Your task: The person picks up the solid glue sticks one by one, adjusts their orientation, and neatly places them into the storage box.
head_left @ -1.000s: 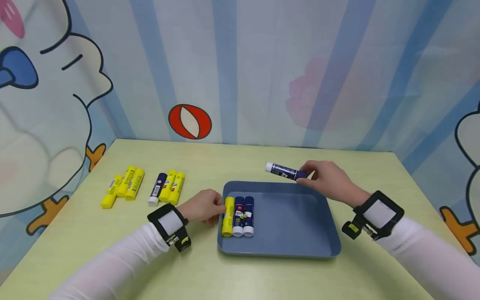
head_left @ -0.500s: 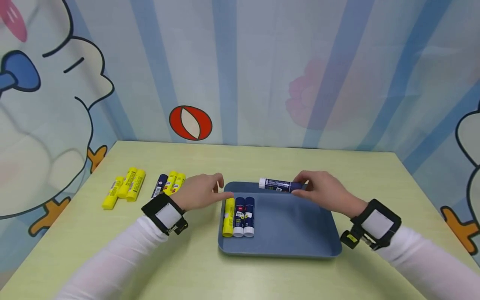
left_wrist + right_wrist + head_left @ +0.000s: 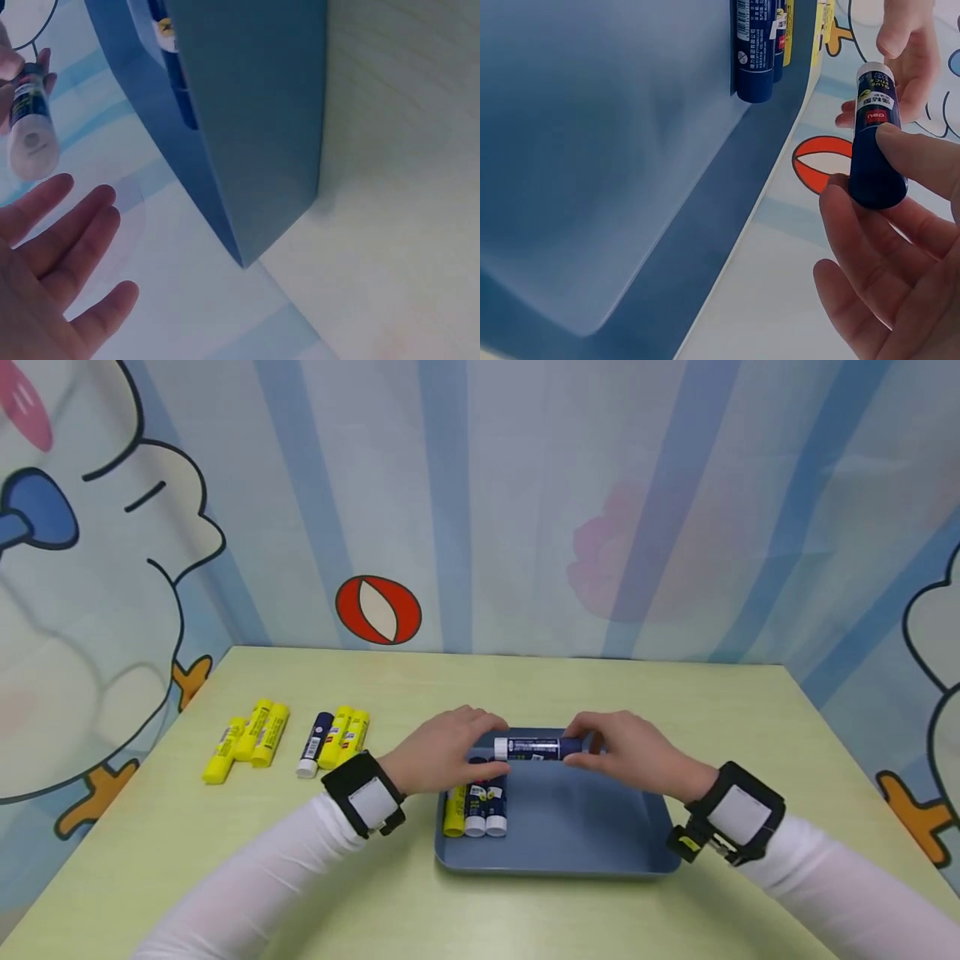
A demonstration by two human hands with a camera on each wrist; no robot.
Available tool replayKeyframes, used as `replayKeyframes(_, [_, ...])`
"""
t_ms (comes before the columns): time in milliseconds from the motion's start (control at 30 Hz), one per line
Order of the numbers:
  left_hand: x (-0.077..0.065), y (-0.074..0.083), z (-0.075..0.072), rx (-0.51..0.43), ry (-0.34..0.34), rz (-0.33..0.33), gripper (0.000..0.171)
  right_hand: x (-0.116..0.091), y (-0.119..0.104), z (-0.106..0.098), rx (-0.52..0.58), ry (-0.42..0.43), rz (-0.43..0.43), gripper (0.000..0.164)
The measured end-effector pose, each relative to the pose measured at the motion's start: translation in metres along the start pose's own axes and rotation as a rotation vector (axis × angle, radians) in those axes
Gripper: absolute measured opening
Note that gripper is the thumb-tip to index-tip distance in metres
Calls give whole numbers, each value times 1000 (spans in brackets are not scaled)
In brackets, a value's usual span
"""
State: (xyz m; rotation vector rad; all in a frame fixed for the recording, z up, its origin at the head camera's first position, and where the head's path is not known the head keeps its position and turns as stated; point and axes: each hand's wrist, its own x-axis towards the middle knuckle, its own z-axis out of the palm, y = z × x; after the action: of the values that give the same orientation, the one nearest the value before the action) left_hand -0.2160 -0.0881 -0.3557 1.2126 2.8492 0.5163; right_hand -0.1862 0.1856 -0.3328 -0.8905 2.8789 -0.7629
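A dark blue glue stick (image 3: 531, 749) with a white end lies level above the back part of a grey-blue tray (image 3: 585, 868). My right hand (image 3: 637, 755) pinches its dark end between thumb and fingers, which the right wrist view shows closely. My left hand (image 3: 446, 752) reaches in beside the white end, thumb and fingers spread apart and holding nothing. Inside the tray, along its left side, a yellow glue stick (image 3: 453, 814) and two dark blue glue sticks (image 3: 496, 810) lie side by side. The left hand partly covers their upper ends.
Left of the tray on the pale table (image 3: 405, 685), a dark blue glue stick (image 3: 314, 745) lies against two yellow ones (image 3: 354, 735). Farther left are three more yellow glue sticks (image 3: 270, 735). A printed curtain (image 3: 510, 527) hangs behind the table.
My right hand has brought the glue stick leftward and lower, over the tray, and turned it level. My left hand has left the tray's left edge, rising and moving right towards the white end.
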Motion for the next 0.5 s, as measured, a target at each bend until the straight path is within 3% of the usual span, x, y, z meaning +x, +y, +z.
replayKeyframes(267, [0,2,4,-9,-27,54,38,3,-2,4,6,-11,-1,21])
replayKeyframes(500, [-1,0,4,40,43,78,31,8,-1,6,72,-12,29,25])
